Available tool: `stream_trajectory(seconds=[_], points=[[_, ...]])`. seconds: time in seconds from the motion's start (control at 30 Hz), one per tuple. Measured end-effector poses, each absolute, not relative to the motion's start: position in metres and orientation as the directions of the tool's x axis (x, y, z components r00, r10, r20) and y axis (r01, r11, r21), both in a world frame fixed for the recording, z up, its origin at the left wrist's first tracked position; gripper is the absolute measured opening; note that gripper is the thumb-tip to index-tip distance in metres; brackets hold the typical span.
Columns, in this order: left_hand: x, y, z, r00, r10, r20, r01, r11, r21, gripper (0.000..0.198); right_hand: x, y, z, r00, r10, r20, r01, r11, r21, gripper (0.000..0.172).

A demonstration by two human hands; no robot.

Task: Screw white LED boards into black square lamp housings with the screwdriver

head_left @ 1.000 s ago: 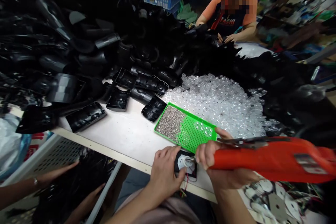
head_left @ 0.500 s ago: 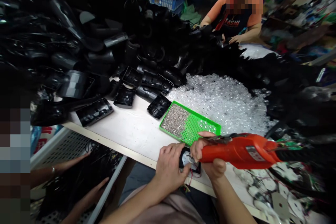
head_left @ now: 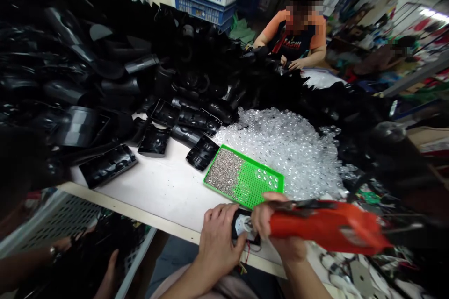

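Observation:
My right hand (head_left: 280, 224) is wrapped round a red electric screwdriver (head_left: 315, 226), held nearly level with its tip pointing left. My left hand (head_left: 220, 238) grips a black plastic housing (head_left: 234, 229) at the table's front edge. A white round part (head_left: 241, 225) sits in that housing, and thin red wires (head_left: 247, 254) hang below it. The screwdriver's tip meets the white part, though my fingers partly cover the contact. Just beyond my hands lies a green tray (head_left: 249, 189) with small metal screws (head_left: 224, 172) on its left and several clear round pieces (head_left: 267, 178) on its right.
Clear plastic pieces (head_left: 291, 149) form a heap behind the tray. Black housings (head_left: 154, 140) pile up at left and back. White discs with wires (head_left: 358, 275) lie at right. One person (head_left: 293, 42) works across the table; another's hands (head_left: 108, 271) reach into a crate (head_left: 70, 219) at lower left.
The view has shifted, so the table and tray appear lower and further left. The screwdriver's rear end has swung down and blurs slightly. My left hand keeps its hold on the housing.

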State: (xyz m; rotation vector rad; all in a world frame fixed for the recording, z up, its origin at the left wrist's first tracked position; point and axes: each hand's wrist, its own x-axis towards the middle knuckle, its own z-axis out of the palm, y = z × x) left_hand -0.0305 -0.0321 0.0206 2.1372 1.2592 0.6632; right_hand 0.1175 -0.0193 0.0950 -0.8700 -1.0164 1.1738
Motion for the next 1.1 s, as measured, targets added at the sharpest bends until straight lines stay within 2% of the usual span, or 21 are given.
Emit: stream_trajectory(seconds=[0.1,0.17,0.4,0.53,0.63,0.7,0.83,0.93,1.0,1.1], points=[[-0.031,-0.031,0.019,0.44,0.886,0.144,0.603,-0.411,0.684,0.05,0.139,-0.002,0.115,0.176,0.912,0.37,-0.321,0.408,-0.854,0.056],[-0.031,-0.031,0.018,0.442,0.884,0.153,0.604,-0.42,0.678,0.051,0.151,0.014,0.114,0.223,0.889,0.4,-0.293,0.452,-0.842,0.054],[-0.03,-0.031,0.015,0.439,0.883,0.164,0.633,-0.434,0.641,0.054,0.155,0.046,0.064,0.217,0.938,0.271,-0.31,0.33,-0.892,0.061],[-0.03,-0.029,0.017,0.447,0.878,0.169,0.64,-0.446,0.626,0.055,0.154,0.045,0.055,0.192,0.951,0.243,-0.307,0.293,-0.905,0.068],[-0.03,-0.029,0.018,0.448,0.878,0.169,0.647,-0.45,0.616,0.055,0.156,0.043,0.052,0.183,0.959,0.218,-0.24,0.258,-0.936,0.075],[-0.03,-0.029,0.017,0.451,0.877,0.167,0.649,-0.451,0.613,0.055,0.157,0.041,0.05,0.188,0.963,0.195,-0.171,0.228,-0.959,0.068],[-0.03,-0.03,0.017,0.451,0.879,0.157,0.652,-0.445,0.614,0.055,0.154,0.042,0.048,0.196,0.968,0.158,-0.117,0.183,-0.976,0.037],[-0.03,-0.03,0.019,0.446,0.883,0.144,0.653,-0.432,0.623,0.055,0.15,0.044,0.054,0.199,0.966,0.164,-0.115,0.19,-0.975,0.034],[-0.03,-0.03,0.02,0.447,0.885,0.131,0.648,-0.421,0.635,0.055,0.15,0.044,0.065,0.197,0.963,0.183,-0.12,0.208,-0.971,0.039],[-0.029,-0.03,0.021,0.45,0.886,0.108,0.635,-0.403,0.659,0.055,0.152,0.036,0.091,0.204,0.946,0.253,-0.201,0.294,-0.935,0.062]])
